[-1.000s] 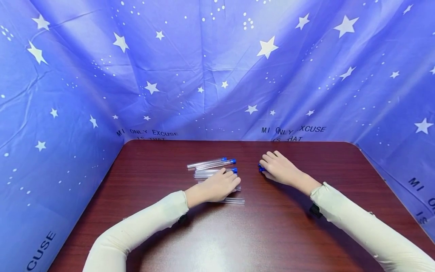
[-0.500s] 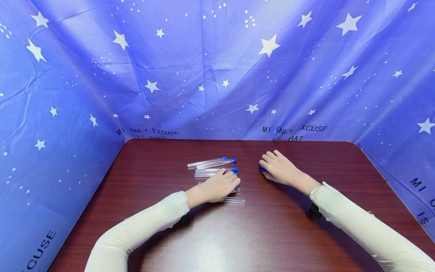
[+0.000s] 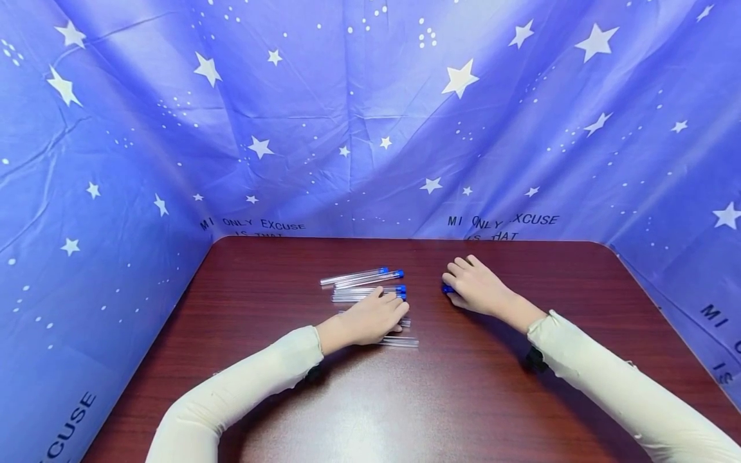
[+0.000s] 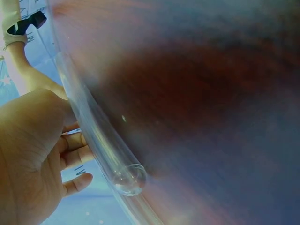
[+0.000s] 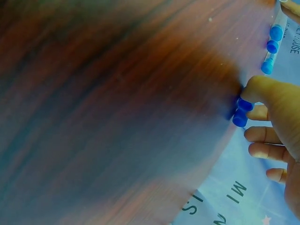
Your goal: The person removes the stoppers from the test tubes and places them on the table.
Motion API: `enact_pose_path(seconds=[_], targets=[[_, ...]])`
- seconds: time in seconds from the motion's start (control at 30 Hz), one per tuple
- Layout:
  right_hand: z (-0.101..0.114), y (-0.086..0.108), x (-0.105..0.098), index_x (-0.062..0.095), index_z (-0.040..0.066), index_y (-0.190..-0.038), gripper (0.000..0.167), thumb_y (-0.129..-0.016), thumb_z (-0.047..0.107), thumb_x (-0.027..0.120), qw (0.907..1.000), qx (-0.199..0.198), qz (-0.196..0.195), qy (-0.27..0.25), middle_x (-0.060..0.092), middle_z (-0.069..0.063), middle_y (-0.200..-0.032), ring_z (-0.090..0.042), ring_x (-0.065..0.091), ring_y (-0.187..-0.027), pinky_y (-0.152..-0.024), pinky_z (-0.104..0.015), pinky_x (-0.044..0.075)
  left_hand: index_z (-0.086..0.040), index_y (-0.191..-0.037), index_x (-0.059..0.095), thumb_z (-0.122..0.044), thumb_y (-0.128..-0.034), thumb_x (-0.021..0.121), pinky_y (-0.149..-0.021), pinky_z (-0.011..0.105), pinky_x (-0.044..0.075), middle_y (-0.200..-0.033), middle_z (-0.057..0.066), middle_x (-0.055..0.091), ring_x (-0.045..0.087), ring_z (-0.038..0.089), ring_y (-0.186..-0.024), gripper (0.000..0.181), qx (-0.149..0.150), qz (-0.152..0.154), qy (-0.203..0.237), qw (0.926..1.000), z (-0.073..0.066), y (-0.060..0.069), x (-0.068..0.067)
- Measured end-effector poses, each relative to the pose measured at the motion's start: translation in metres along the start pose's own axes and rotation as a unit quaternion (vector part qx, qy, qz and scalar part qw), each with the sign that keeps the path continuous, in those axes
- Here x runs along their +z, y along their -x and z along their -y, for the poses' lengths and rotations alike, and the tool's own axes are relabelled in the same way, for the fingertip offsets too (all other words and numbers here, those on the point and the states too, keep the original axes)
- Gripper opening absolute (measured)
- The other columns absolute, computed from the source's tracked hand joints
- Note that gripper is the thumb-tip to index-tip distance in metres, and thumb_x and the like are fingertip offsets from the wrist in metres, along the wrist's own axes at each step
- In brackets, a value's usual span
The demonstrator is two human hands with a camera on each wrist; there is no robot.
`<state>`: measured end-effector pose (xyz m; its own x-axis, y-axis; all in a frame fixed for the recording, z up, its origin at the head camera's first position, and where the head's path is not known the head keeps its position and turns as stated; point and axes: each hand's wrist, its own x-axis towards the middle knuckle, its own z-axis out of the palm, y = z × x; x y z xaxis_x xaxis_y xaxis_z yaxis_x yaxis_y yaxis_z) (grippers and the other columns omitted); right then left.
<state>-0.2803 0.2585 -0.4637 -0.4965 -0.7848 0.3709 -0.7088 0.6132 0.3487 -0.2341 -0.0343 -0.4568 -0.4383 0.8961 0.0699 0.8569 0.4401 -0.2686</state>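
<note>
Clear test tubes [image 3: 357, 297], several with blue caps on their right ends, lie on the table left of its middle. My left hand [image 3: 376, 316] is over the lower tubes. In the left wrist view an uncapped tube [image 4: 105, 136] with a rounded end crosses in front of that hand and hides the thumb tip, so I cannot tell whether it pinches a tube. To the right, my right hand [image 3: 475, 286] is low over loose blue caps [image 3: 447, 289]. In the right wrist view its thumb and index finger pinch a blue cap [image 5: 245, 104], with another cap [image 5: 239, 118] beside it.
The dark red-brown wooden table [image 3: 370, 399] has a glossy light patch near the front. A blue star-printed cloth [image 3: 347, 128] hangs round its back and sides. An uncapped tube [image 3: 405, 342] lies nearest the front, partly under the left hand.
Both hands stay almost in place. The left thumb now shows slightly below the fingers, by a tube's end. Fewer caps show beside the right fingers than a second ago.
</note>
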Motion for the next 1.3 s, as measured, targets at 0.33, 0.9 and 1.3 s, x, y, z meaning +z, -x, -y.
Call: enact_pose_path(seconds=[0.33,0.9,1.3], targets=[[-0.0004,-0.001,-0.0018,0.061,0.007,-0.086,0.031,-0.07,0.024,0.082,1.0,0.001,0.004,0.0,0.057,-0.009,-0.083,-0.031,0.053,-0.082,-0.075,-0.044,0.039,-0.013,-0.112,0.053,-0.041,-0.1071,0.044,-0.088,0.036,0.042,-0.103,-0.004,0.063,0.057,0.015,-0.098,0.029,-0.005,0.005,-0.008,0.9999,0.0015,-0.0007,0.0013],[-0.002,-0.0029,-0.0046,0.062,0.008,-0.088,0.033,-0.067,0.023,0.083,1.0,-0.003,0.0,0.003,0.057,-0.009,-0.084,-0.031,0.053,-0.081,-0.074,-0.044,0.04,-0.014,-0.119,0.054,-0.046,-0.1068,0.042,-0.094,0.039,0.043,-0.111,-0.003,0.065,0.06,0.017,-0.108,0.036,-0.015,0.021,-0.002,0.9997,0.0032,-0.0019,-0.0034],[-0.0014,-0.0018,-0.0035,0.062,0.009,-0.089,0.032,-0.069,0.024,0.082,0.9999,-0.011,-0.013,-0.002,0.057,-0.009,-0.083,-0.031,0.054,-0.082,-0.077,-0.047,0.041,-0.015,-0.111,0.055,-0.048,-0.1064,0.043,-0.096,0.04,0.045,-0.112,-0.001,0.065,0.062,0.018,-0.111,0.035,-0.018,0.008,0.009,0.9998,0.004,-0.0012,-0.0055]])
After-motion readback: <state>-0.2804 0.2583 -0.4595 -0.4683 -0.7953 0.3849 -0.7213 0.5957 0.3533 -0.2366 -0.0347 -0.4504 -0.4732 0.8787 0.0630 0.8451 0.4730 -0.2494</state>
